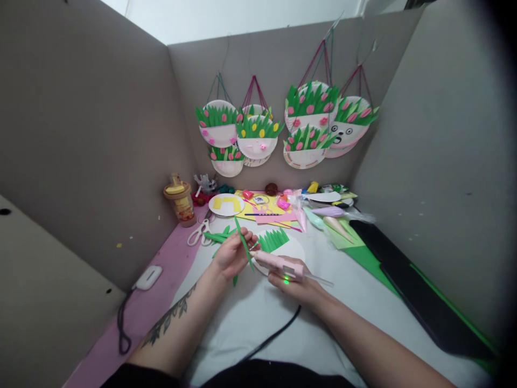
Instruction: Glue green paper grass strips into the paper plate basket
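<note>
My left hand (233,252) is closed on a narrow green paper strip (244,246), which slants across its fingers. In my right hand (291,283) is a pink hot glue gun (278,263) with a green light lit and a clear glue stick out of its back. Its nozzle points left, right by the strip; whether they touch I cannot tell. Behind both hands lies a white paper plate (297,250), partly covered by them, with a row of green paper grass (273,241) on it. More green paper strips (220,237) lie left of my left hand.
White-handled scissors (198,233) lie at left, near a lidded cup (180,202). A plate with yellow paper pieces (226,205) and coloured craft supplies line the back. Decorated paper plates (258,137) hang on the partition. A black cord (278,335) crosses the cloth; a black flat object (420,291) lies right.
</note>
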Tool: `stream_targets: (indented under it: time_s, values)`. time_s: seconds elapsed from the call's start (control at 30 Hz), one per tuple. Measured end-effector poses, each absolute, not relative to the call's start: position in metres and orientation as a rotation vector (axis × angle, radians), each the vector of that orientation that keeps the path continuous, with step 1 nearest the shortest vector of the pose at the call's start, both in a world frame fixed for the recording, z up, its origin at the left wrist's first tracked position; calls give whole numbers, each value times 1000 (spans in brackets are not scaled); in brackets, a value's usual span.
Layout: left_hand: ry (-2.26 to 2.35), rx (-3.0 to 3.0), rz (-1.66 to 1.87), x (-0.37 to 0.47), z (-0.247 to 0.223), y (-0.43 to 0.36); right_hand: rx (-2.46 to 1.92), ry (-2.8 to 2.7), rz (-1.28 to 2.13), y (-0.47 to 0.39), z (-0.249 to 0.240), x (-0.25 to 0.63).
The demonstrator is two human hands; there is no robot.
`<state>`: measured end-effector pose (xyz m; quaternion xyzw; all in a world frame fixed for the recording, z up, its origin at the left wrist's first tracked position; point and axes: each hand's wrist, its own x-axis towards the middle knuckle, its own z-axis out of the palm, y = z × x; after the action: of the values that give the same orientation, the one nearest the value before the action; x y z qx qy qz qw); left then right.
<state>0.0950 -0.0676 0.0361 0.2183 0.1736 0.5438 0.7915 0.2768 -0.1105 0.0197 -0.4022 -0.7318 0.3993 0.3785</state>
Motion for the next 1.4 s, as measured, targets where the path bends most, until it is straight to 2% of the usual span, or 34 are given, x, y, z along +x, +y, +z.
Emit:
stream_targets:
  time_s: [0.9, 1.3, 1.4]
  values:
    - [429, 426, 1241, 78, 38, -56, -945, -2017, 988, -114, 25, 279]
    - [429, 395, 1280, 75, 41, -56, -976, -2024, 1143, -112, 22, 286]
    - [561, 386, 1258, 71, 42, -53, -1121, -1799, 1207, -97, 17, 305]
